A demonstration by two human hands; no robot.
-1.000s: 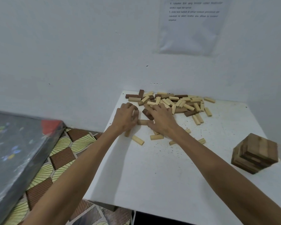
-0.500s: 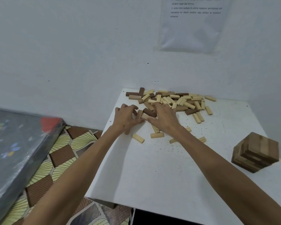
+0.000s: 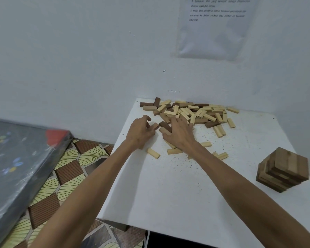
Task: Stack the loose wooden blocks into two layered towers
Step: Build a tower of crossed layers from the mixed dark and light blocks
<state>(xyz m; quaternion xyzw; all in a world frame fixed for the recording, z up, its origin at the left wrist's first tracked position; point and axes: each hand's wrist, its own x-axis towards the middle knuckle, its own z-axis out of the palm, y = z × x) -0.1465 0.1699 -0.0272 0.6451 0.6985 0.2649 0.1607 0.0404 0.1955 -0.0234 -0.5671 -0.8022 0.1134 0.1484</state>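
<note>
A pile of loose wooden blocks (image 3: 195, 111), pale and dark brown, lies at the far edge of the white table (image 3: 168, 194). My left hand (image 3: 139, 132) rests at the pile's near left corner, fingers curled and fingertips touching a tan block (image 3: 155, 125). My right hand (image 3: 180, 134) lies palm down with fingers spread over a dark block (image 3: 166, 126) and a tan block (image 3: 164, 131) beside it. A few pale blocks (image 3: 153, 153) are scattered near my wrists. A short, slightly twisted stacked tower (image 3: 283, 170) stands at the table's right edge.
White walls close the table on the far and right sides; a paper sheet (image 3: 215, 27) hangs on the far wall. A dark panel (image 3: 16, 167) leans at the left over a patterned floor (image 3: 66, 169). The table's left edge runs just beside my left forearm.
Both hands have shifted slightly further into the pile's near left corner. The tan block once pressed between them now lies by my left fingertips, and my right fingers have spread wider.
</note>
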